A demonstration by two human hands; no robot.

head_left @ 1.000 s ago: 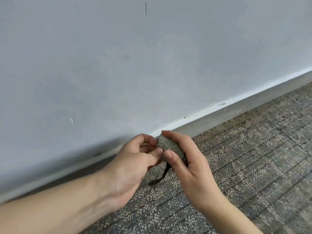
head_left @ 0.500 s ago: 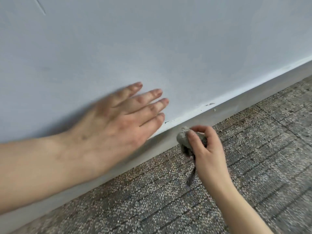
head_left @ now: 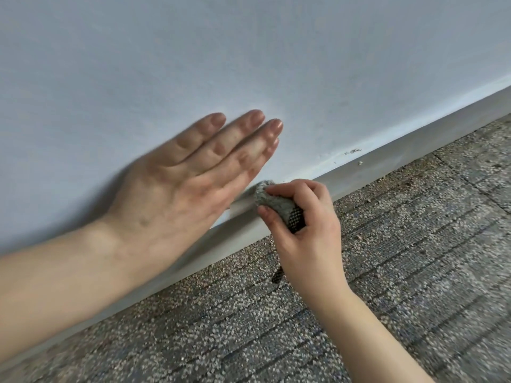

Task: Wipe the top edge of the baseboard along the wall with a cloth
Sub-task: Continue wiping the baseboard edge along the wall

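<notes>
- Grey knitted cloth (head_left: 272, 200), bunched into a little wad, is pinched in the right hand (head_left: 307, 236). The thumb is underneath and the fingers are curled over the top, so that hand is wrapped snug round it.
- The front of the wad sits right on the top edge of the baseboard (head_left: 387, 161), just past the right fingertips. A dark mesh patch of the cloth peeks out between thumb and fingers, and a dark tail dangles under the hand.
- Left hand (head_left: 177, 189) is spread flat with straight fingers close together, palm towards the pale bluish wall (head_left: 249, 51), holding nothing. It's a bit blurry, so can't say how firmly it presses.
- Its little-finger side is just above the cloth, pretty much next to the right hand's fingertips.
- Further along from the right hand, a few dark paint chips (head_left: 352, 151) sit where wall meets baseboard.
- Speckled grey-brown carpet (head_left: 401, 286) runs under both forearms, right up to the baseboard.
</notes>
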